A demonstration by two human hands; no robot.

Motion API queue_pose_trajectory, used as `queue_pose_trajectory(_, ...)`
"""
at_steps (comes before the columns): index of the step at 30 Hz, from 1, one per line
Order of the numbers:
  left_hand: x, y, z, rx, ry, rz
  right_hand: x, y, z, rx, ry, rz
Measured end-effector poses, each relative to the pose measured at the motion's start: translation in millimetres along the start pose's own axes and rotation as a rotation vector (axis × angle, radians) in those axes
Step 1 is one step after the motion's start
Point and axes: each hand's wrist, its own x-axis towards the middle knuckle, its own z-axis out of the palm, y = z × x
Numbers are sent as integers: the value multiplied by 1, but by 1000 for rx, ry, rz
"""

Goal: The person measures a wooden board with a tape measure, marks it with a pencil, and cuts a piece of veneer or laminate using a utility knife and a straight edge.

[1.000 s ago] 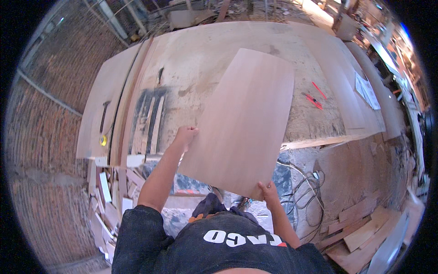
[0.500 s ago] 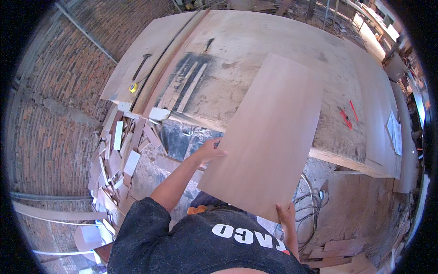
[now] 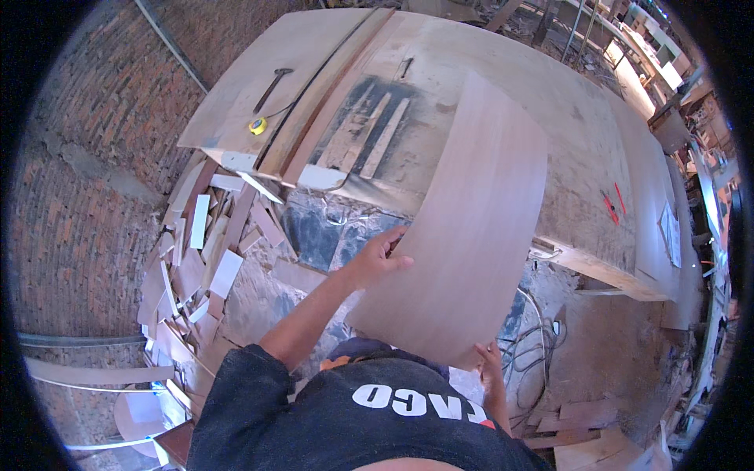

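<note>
A thin, pale wood sheet (image 3: pixel 479 212) stretches from close to my body out over the large worktable (image 3: pixel 581 149), and it bows along its length. My left hand (image 3: pixel 383 257) is closed on the sheet's left edge, thumb on the upper face and fingers partly hidden at the edge. At the near right corner, my right hand (image 3: pixel 488 363) pinches the sheet with the thumb on top; its other fingers are partly out of sight.
On the table's left lie a hammer (image 3: pixel 272 90) and a yellow tape measure (image 3: pixel 258 125); red-handled pliers (image 3: pixel 610 209) lie at the right. Wood offcuts (image 3: pixel 212 259) heap on the floor at left by a brick wall (image 3: pixel 86 188). Coiled cables (image 3: pixel 538 337) lie under the table's near edge.
The wood sheet has gone from nearly flat to visibly bowed. My left hand has moved forward and slightly right with its edge. Both hands keep their hold, and the view has shifted a little.
</note>
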Motion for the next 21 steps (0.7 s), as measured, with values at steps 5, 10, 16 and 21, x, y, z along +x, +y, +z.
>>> queue_pose_trajectory(5, -63, 26, -65, 63, 32, 9, -21, 25, 87, 6, -80, -14)
queue_pose_trajectory(10, -117, 37, -127, 91, 101, 35, -23, 38, 155, 36, -179, -85)
queue_pose_trajectory(16, -167, 32, -183, 93, 228, -30, -39, 31, 204, -139, -159, 29)
queue_pose_trajectory(21, -188, -1, -232, -86, 410, -147, -37, 49, 224, -226, -183, -69)
